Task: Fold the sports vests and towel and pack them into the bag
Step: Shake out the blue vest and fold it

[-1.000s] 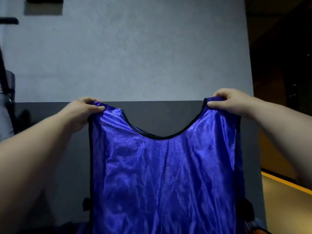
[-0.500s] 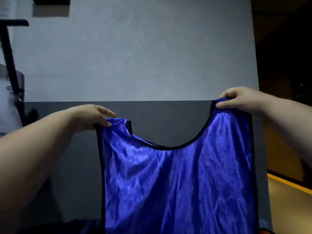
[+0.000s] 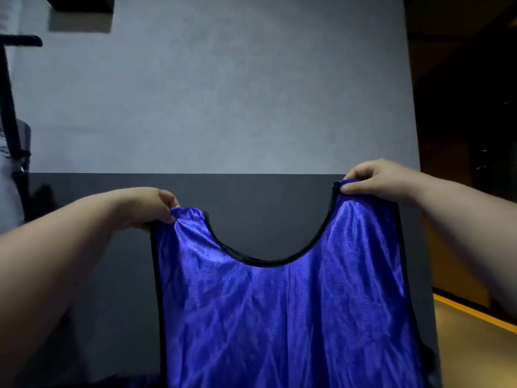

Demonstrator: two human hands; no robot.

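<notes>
Sports vest [image 3: 279, 317], blue and shiny with black trim, hangs in the air in front of us, held up by its two shoulder straps against a wall [image 3: 223, 107] that is grey above and dark below. Our left hand [image 3: 148, 208] grips the left strap, the fingers [image 3: 167, 197] curled and pinching the cloth. Our right hand [image 3: 375, 180] pinches the right strap between thumb and fingers [image 3: 355, 189], and holds it higher, so the neckline tilts. The vest hangs open and full length, its lower part running out of the bottom of the view, with no crease or fold in it. We judge, then, that the task is at an early stage for this piece: it is spread out ready for folding, but folding has not begun and nothing of it is packed. As for counts, we see one vest and two hands, both busy with it. We see no other vest, no towel and no bag, and no surface to lay things on, so we cannot tell how many pieces remain or whether any are already folded or packed.
</notes>
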